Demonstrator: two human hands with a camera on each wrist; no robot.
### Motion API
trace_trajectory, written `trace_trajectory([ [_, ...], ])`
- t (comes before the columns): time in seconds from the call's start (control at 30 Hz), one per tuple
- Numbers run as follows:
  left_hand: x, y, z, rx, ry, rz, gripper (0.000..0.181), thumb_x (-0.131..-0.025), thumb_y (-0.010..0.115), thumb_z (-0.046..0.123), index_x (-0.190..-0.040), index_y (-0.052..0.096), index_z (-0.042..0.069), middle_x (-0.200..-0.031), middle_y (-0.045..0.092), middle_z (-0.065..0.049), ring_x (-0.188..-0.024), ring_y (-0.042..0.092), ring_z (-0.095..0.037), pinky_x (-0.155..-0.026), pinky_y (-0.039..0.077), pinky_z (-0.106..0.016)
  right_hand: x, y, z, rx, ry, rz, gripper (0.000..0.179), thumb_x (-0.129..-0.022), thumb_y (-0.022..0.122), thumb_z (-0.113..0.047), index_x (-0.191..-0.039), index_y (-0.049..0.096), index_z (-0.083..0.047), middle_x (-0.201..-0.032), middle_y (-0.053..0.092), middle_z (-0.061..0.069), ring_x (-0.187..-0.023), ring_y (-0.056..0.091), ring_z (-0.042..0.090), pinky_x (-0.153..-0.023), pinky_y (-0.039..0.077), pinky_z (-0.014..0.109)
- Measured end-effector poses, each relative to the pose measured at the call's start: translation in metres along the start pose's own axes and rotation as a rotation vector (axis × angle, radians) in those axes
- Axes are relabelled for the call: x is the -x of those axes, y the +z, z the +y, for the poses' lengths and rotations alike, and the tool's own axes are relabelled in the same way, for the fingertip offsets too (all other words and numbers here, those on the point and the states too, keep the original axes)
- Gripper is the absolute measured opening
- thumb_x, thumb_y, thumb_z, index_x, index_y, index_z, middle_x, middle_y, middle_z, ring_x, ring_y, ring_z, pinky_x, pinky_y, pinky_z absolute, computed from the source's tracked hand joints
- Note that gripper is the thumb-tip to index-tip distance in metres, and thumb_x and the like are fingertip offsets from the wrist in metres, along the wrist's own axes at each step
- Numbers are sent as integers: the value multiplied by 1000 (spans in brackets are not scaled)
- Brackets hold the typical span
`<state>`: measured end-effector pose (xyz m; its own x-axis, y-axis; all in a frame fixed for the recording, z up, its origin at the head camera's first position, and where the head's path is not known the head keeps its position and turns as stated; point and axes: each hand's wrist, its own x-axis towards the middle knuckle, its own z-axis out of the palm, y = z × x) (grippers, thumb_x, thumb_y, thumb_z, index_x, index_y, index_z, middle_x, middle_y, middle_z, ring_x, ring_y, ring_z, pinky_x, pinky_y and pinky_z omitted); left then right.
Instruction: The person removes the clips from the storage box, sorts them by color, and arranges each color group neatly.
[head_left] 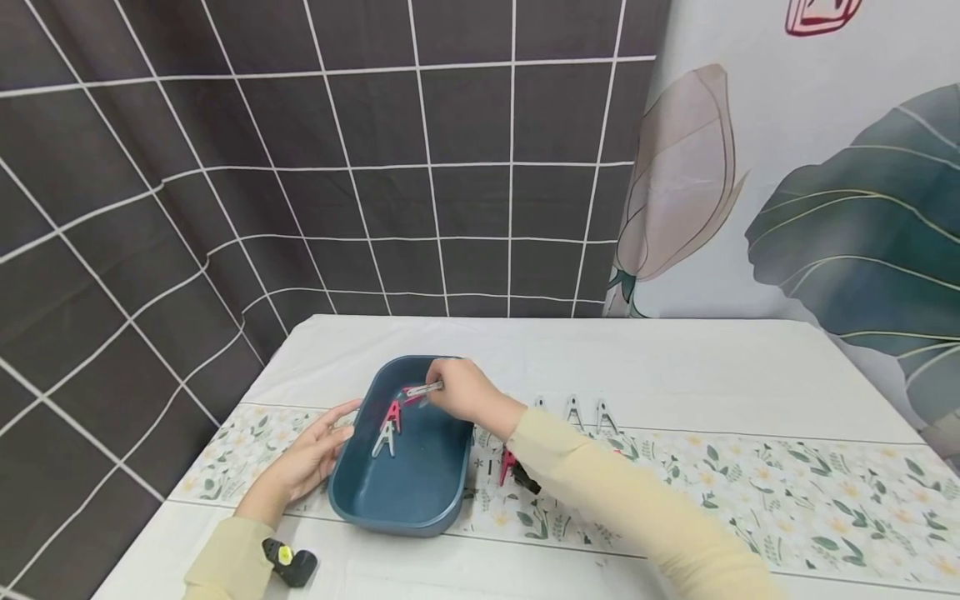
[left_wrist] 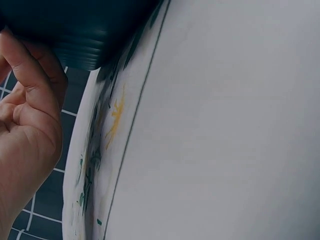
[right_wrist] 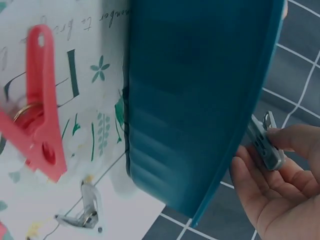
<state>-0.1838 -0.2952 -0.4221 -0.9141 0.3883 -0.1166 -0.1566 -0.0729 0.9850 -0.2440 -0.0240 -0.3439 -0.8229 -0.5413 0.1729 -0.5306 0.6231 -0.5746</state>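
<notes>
A blue plastic basin (head_left: 408,492) stands on the table with a red clothespin (head_left: 393,415) and a white clothespin (head_left: 383,439) lying in its left half. Another red clothespin shows partly behind my right hand's catch. With thumb and fingers, my right hand (head_left: 467,392) pinches a grey clothespin (right_wrist: 266,150) over the basin's far right rim. My left hand (head_left: 311,458) rests its extended fingers against the basin's left outer wall, the thumb near the rim. In the left wrist view those fingers (left_wrist: 31,75) reach up to the basin's side.
Right of the basin, partly behind my right forearm, lie a red clothespin (right_wrist: 42,100) and several grey clothespins (head_left: 573,411). A small black object (head_left: 525,478) sits beside the red one. The white table (head_left: 712,367) carries a floral strip; a dark gridded curtain (head_left: 472,200) hangs behind.
</notes>
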Motion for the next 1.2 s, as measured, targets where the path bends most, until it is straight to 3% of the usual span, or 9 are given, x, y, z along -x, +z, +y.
trace_trajectory([
  [0.23, -1, 2, -1, -26, -27, 18, 54, -103, 40, 14, -151, 15, 12, -120, 62, 8, -104, 64, -9, -83, 57, -31, 10, -10, 9, -80, -15, 27, 9, -84, 62, -3, -93, 63, -4, -84, 66, 8, -62, 47, 11, -56, 41, 22],
  [0.4, -1, 3, -1, -43, -34, 32, 53, -103, 41, 15, -150, 16, 13, -119, 62, 9, -104, 64, -9, -84, 57, -32, 19, -17, 17, -152, 6, 55, 12, -85, 61, -2, -96, 61, -4, -81, 63, 7, -62, 48, 11, -57, 42, 23],
  [0.7, -1, 4, -2, -39, -48, 35, 55, -103, 41, 16, -150, 15, 11, -117, 63, 9, -101, 65, -9, -83, 57, -32, 36, -28, 31, -298, 48, 180, 13, -83, 60, -3, -95, 61, -5, -84, 63, 6, -67, 53, 12, -61, 46, 27],
  [1.0, 0, 1, 0, -28, -21, 10, 50, -103, 39, 15, -149, 21, 17, -117, 64, 10, -100, 66, -9, -81, 58, -31, 49, -43, 46, -343, 78, 260, 15, -84, 61, -3, -98, 62, -4, -88, 64, 10, -75, 60, 16, -67, 51, 29],
  [1.2, 0, 1, 2, -19, -14, 0, 52, -103, 39, 14, -150, 17, 13, -117, 64, 9, -100, 66, -9, -80, 58, -30, 55, -51, 67, -309, 98, 288, 21, -85, 60, -3, -106, 60, 0, -84, 61, 10, -74, 58, 18, -62, 47, 28],
])
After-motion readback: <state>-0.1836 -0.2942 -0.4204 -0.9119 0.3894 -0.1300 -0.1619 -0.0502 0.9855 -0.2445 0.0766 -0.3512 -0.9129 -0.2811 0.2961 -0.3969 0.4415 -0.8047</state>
